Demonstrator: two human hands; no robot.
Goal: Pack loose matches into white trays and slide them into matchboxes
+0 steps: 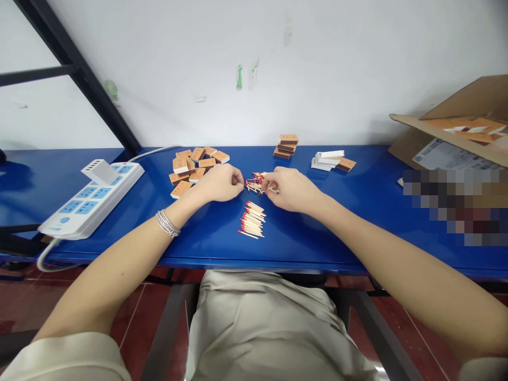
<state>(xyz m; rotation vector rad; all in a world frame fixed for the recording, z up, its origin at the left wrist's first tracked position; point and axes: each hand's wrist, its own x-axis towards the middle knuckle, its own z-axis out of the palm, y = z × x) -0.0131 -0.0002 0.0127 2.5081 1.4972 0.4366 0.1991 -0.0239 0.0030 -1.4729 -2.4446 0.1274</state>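
My left hand [225, 183], a chain bracelet at its wrist, is at the left side of a loose pile of red-tipped matches [256, 182]. Its thumb and fingertips are pinched together, and anything between them is too small to make out. On the pile's right side my right hand [291, 189] is closed, its curled fingers around some matches, pale sticks showing at the fingertips. Nearer to me lies a row of matches [252, 219], side by side, most red heads pointing left. Both hands are just above or on the blue table [309, 238].
Several matchboxes [181, 189] are heaped left of my hands. A small stack of matchbox covers [287, 145] and white trays [327, 159] stand at the back. A power strip [89, 203] lies left, an open cardboard box [452, 151] right.
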